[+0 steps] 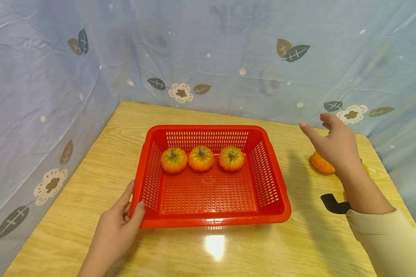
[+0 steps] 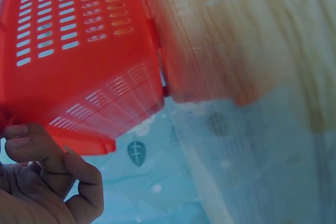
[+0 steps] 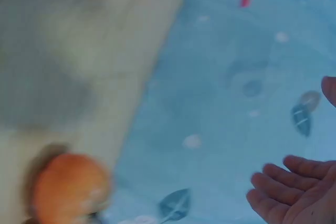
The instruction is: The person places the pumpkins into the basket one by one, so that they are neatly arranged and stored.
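A red plastic basket (image 1: pixel 208 220) with slotted walls sits on the table. Inside, along its far wall, three small orange pumpkins (image 1: pixel 201 158) stand in a row, stems up. My left hand (image 1: pixel 116 225) grips the basket's near left corner, thumb over the rim and fingers curled beneath it. In the left wrist view those fingers (image 2: pixel 44 156) show bent at the rim. My right hand (image 1: pixel 338 142) is raised to the right of the basket, fingers spread and holding nothing. Below it lies another orange pumpkin (image 1: pixel 321 163), partly covered by the hand; the right wrist view shows an orange pumpkin (image 3: pixel 71 188), blurred.
More orange and yellow pieces on the table are mostly hidden behind my right forearm. A black strap end (image 1: pixel 334 204) sticks out at the right wrist. Blue patterned cloth (image 1: pixel 228 57) hangs behind the wooden table (image 1: pixel 90 169) and along both sides.
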`<state>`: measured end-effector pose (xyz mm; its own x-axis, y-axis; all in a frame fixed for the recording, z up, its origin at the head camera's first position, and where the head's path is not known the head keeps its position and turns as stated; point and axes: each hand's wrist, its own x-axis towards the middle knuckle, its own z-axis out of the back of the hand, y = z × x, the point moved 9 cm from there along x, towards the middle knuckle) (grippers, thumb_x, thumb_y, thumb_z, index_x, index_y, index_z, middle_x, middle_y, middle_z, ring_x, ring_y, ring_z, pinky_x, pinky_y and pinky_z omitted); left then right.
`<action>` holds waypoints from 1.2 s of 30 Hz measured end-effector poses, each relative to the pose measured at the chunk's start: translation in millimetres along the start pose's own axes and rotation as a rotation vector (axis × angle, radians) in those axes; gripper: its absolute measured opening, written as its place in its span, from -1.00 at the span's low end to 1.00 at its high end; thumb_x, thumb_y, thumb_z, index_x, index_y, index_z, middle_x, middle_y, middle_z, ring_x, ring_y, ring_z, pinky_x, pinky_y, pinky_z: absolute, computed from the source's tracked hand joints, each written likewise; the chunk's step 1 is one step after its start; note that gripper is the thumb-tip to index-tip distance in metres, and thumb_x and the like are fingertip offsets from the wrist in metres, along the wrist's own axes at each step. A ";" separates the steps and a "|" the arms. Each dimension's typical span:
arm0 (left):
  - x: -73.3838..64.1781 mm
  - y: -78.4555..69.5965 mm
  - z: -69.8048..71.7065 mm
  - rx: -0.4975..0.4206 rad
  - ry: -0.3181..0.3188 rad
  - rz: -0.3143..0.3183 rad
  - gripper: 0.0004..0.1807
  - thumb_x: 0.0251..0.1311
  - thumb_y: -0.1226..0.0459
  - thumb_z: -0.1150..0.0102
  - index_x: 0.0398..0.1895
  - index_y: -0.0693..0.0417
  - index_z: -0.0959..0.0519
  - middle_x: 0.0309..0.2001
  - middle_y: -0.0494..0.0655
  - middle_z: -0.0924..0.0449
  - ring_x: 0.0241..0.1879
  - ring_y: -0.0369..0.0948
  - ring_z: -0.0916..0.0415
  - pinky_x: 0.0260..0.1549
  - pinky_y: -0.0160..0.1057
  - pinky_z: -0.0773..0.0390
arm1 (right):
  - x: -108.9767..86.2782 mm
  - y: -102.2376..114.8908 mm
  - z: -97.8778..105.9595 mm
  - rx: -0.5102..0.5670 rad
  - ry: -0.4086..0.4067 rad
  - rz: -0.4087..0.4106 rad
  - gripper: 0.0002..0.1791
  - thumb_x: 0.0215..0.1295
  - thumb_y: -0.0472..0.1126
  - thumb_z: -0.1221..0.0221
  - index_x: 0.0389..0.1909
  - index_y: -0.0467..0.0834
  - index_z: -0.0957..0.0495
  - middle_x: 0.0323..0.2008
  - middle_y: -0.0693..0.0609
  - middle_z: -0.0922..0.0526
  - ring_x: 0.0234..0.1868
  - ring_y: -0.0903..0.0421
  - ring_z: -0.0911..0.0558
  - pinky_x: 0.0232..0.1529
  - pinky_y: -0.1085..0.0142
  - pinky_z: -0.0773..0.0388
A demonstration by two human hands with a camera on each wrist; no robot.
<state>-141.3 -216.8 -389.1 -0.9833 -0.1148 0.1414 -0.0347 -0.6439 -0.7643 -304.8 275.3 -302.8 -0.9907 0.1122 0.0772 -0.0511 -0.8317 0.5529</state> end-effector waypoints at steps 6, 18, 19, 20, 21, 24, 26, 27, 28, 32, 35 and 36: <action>1.3 1.2 -1.2 0.020 0.011 -0.008 -0.30 0.46 0.22 -0.16 0.58 0.14 -0.18 -0.55 -0.23 -0.54 -0.71 -0.38 -0.22 -0.77 -0.34 -0.28 | -8.6 -46.2 -0.3 0.080 -0.090 -0.098 0.08 0.41 0.37 -0.02 0.63 -0.22 0.17 0.55 -0.37 0.04 0.49 -0.42 -0.02 0.28 -0.41 -0.09; 1.4 -0.9 -0.2 0.027 0.003 -0.010 -0.31 0.46 0.22 -0.16 0.58 0.12 -0.19 -0.61 -0.28 -0.41 -0.70 -0.38 -0.21 -0.77 -0.34 -0.28 | -19.1 -107.6 -10.8 0.159 -0.112 -0.257 0.18 0.35 0.38 -0.09 0.62 -0.29 0.24 0.56 -0.38 0.12 0.51 -0.41 0.05 0.31 -0.37 -0.10; 1.3 -1.0 0.1 0.029 0.001 -0.012 -0.31 0.45 0.22 -0.16 0.58 0.12 -0.20 -0.62 -0.28 -0.40 -0.71 -0.38 -0.21 -0.77 -0.34 -0.28 | -19.0 -110.3 -11.9 0.148 -0.114 -0.257 0.17 0.36 0.37 -0.09 0.61 -0.30 0.24 0.55 -0.40 0.11 0.50 -0.42 0.03 0.30 -0.37 -0.12; 1.2 -1.1 0.3 0.029 -0.001 -0.014 -0.31 0.45 0.23 -0.16 0.57 0.13 -0.20 -0.62 -0.28 -0.40 -0.71 -0.38 -0.21 -0.77 -0.34 -0.28 | -18.8 -113.0 -13.1 0.137 -0.116 -0.258 0.17 0.36 0.36 -0.10 0.61 -0.31 0.23 0.55 -0.41 0.11 0.50 -0.43 0.01 0.29 -0.37 -0.13; 1.1 -1.1 0.5 0.029 -0.002 -0.014 -0.31 0.45 0.23 -0.16 0.57 0.13 -0.20 -0.62 -0.28 -0.41 -0.71 -0.38 -0.21 -0.77 -0.34 -0.28 | -18.5 -115.4 -14.2 0.126 -0.118 -0.257 0.17 0.37 0.35 -0.11 0.61 -0.33 0.23 0.54 -0.43 0.09 0.48 -0.45 -0.01 0.28 -0.37 -0.15; 1.0 -0.9 0.3 0.029 0.000 -0.011 -0.31 0.45 0.23 -0.16 0.57 0.14 -0.20 -0.60 -0.27 -0.44 -0.71 -0.38 -0.22 -0.77 -0.34 -0.28 | -17.7 -121.8 -17.1 0.093 -0.125 -0.257 0.15 0.37 0.32 -0.13 0.59 -0.38 0.19 0.51 -0.47 0.04 0.44 -0.49 -0.08 0.25 -0.38 -0.19; 1.2 -0.7 -0.1 0.029 0.003 -0.008 -0.31 0.45 0.23 -0.16 0.57 0.15 -0.19 -0.59 -0.26 -0.47 -0.70 -0.38 -0.23 -0.76 -0.34 -0.29 | -17.9 -126.3 -19.9 0.086 -0.120 -0.263 0.15 0.37 0.31 -0.14 0.58 -0.39 0.17 0.50 -0.48 0.02 0.42 -0.51 -0.10 0.24 -0.38 -0.20; 1.2 -0.6 -0.3 0.030 0.004 -0.006 -0.31 0.46 0.23 -0.16 0.57 0.15 -0.19 -0.58 -0.25 -0.48 -0.70 -0.38 -0.24 -0.76 -0.34 -0.30 | -18.1 -128.2 -21.3 0.083 -0.117 -0.265 0.15 0.37 0.31 -0.14 0.58 -0.41 0.15 0.50 -0.49 0.00 0.41 -0.52 -0.11 0.23 -0.38 -0.21; 1.2 -0.5 -0.6 0.028 0.007 -0.004 -0.31 0.46 0.23 -0.16 0.57 0.15 -0.19 -0.57 -0.24 -0.50 -0.70 -0.37 -0.24 -0.76 -0.34 -0.30 | -18.4 -129.9 -22.6 0.078 -0.114 -0.267 0.14 0.37 0.31 -0.14 0.57 -0.41 0.14 0.49 -0.50 -0.01 0.40 -0.52 -0.12 0.23 -0.38 -0.21; 1.6 -0.5 -1.0 0.025 0.009 -0.002 -0.31 0.46 0.23 -0.16 0.58 0.15 -0.19 -0.56 -0.22 -0.53 -0.69 -0.37 -0.26 -0.76 -0.34 -0.31 | -19.8 -135.5 -26.8 0.061 -0.109 -0.273 0.14 0.37 0.31 -0.15 0.56 -0.44 0.11 0.46 -0.52 -0.06 0.35 -0.55 -0.16 0.21 -0.38 -0.23; 1.7 -0.8 -0.8 0.025 0.007 -0.006 -0.31 0.45 0.24 -0.16 0.57 0.15 -0.19 -0.56 -0.22 -0.53 -0.69 -0.38 -0.26 -0.76 -0.34 -0.31 | -20.9 -139.5 -30.8 0.065 -0.093 -0.286 0.15 0.36 0.32 -0.14 0.56 -0.44 0.12 0.45 -0.53 -0.07 0.34 -0.55 -0.16 0.21 -0.37 -0.23; 1.7 -0.9 -0.8 0.025 0.006 -0.007 -0.31 0.45 0.24 -0.16 0.57 0.16 -0.19 -0.55 -0.21 -0.54 -0.69 -0.38 -0.26 -0.76 -0.34 -0.31 | -21.3 -140.7 -32.3 0.070 -0.087 -0.292 0.16 0.36 0.32 -0.15 0.56 -0.43 0.13 0.44 -0.53 -0.07 0.34 -0.55 -0.16 0.21 -0.37 -0.23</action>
<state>-143.0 -215.9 -388.7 -0.9841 -0.1052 0.1428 -0.0375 -0.6633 -0.7474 -280.6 372.3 -409.0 -0.9208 0.3892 -0.0239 -0.3197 -0.7184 0.6179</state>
